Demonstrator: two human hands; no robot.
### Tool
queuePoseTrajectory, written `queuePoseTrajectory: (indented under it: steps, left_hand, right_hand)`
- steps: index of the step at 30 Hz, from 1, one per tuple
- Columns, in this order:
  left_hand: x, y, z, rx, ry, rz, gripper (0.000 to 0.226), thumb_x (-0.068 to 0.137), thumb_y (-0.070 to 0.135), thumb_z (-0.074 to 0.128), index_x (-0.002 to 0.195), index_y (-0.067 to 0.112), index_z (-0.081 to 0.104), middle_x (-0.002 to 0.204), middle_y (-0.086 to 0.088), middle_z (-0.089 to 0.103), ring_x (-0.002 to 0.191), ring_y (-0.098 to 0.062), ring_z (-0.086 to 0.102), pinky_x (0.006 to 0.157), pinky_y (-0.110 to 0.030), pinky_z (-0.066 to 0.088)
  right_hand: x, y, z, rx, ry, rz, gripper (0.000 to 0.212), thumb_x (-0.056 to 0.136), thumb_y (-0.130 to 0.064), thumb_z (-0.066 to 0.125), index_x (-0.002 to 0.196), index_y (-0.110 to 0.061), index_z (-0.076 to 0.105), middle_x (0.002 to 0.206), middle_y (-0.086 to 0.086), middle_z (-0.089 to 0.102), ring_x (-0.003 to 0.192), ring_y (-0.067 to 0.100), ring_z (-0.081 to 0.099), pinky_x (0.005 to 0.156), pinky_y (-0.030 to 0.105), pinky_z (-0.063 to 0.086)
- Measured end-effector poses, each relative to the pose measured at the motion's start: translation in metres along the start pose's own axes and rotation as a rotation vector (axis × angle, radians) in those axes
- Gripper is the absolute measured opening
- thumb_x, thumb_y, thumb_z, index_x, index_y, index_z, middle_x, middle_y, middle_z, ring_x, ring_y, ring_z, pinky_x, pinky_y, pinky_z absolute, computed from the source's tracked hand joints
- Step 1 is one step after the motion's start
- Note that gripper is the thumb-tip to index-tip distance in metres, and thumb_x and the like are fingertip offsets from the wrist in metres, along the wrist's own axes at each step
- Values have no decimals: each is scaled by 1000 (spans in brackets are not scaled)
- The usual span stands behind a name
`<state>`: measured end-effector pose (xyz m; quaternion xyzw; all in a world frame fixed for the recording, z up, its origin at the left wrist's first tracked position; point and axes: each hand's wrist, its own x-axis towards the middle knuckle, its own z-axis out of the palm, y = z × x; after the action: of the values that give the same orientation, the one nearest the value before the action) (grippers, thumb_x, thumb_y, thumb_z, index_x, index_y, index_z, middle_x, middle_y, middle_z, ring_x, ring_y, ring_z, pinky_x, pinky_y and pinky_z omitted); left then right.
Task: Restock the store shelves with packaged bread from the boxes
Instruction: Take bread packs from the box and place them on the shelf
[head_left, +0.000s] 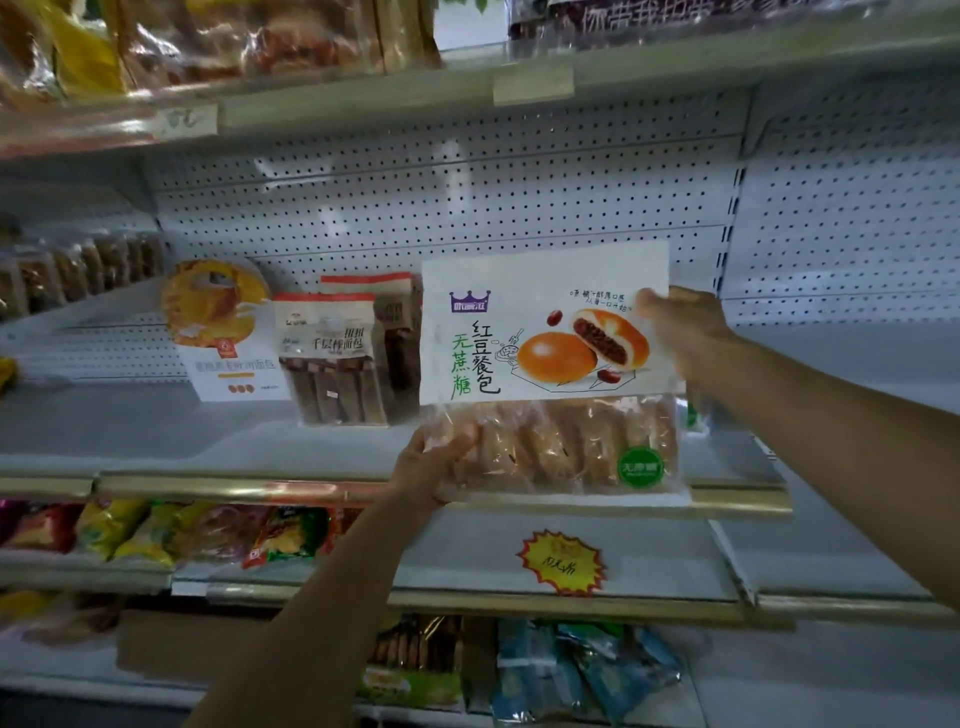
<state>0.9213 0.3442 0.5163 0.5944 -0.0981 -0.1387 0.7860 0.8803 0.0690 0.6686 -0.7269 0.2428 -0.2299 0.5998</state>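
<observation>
A white store shelving unit with a perforated back panel (467, 171) filled the view, its tiers edged in gold trim. The middle shelf (156, 431) was mostly bare metal, and the person held a large bread bag (545, 374) upright at its front edge, with the bag's lower edge level with the gold trim. The bag had a white printed top half showing two buns and a clear lower half through which a row of small rolls showed, with a round green sticker at its lower right.

The left hand (431, 462) gripped the bag's lower left corner from below, fingers curled onto the clear film. The right hand (680, 327) held the upper right edge, thumb on the front and the rest of the fingers hidden behind the bag, so the pack hung between the two hands.

Just left of the bag, touching or nearly touching it, two packs of brown bread sticks (332, 358) stood one behind the other on the same shelf. Further left stood a white and orange package (223, 332).

The top shelf carried bagged pastries (182, 41). The tier below held coloured snack packets (156, 530) at the left and a yellow starburst price tag (563, 561). Lowest were blue packets (582, 670) beside a brown cardboard box (176, 649).
</observation>
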Motion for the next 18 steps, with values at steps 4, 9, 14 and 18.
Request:
queuePoseTrajectory:
  steps: [4, 9, 14, 18]
  left_hand:
    - [26, -18, 29, 109, -106, 63, 60, 75, 29, 83, 120, -2, 58, 107, -26, 63, 100, -42, 62, 94, -59, 50]
    - [68, -46, 70, 145, -137, 101, 46, 81, 18, 80, 117, -2, 61, 111, -34, 61, 105, -52, 62, 91, -66, 50]
    - [110, -72, 106, 182, -77, 84, 40, 75, 6, 83, 112, 5, 69, 105, -22, 70, 95, -35, 69, 82, -49, 59]
    - [135, -94, 126, 194, -32, 76, 37, 74, -2, 79, 108, -8, 65, 91, -19, 72, 77, -28, 72, 62, -31, 57]
  right_hand:
    - [38, 18, -16, -47, -1, -12, 23, 90, -36, 62, 102, -17, 67, 108, 1, 67, 102, 23, 64, 96, 39, 51]
    - [94, 40, -37, -58, 1, 21, 21, 90, -34, 63, 99, -15, 67, 108, 3, 67, 106, 25, 64, 96, 39, 51]
    - [144, 68, -60, -38, -6, 53, 37, 89, -34, 64, 117, -10, 64, 124, 8, 64, 113, 27, 61, 101, 42, 49]
    - [186, 94, -77, 66, -71, 103, 47, 87, -31, 71, 127, -9, 61, 125, 11, 64, 110, 31, 63, 98, 49, 50]
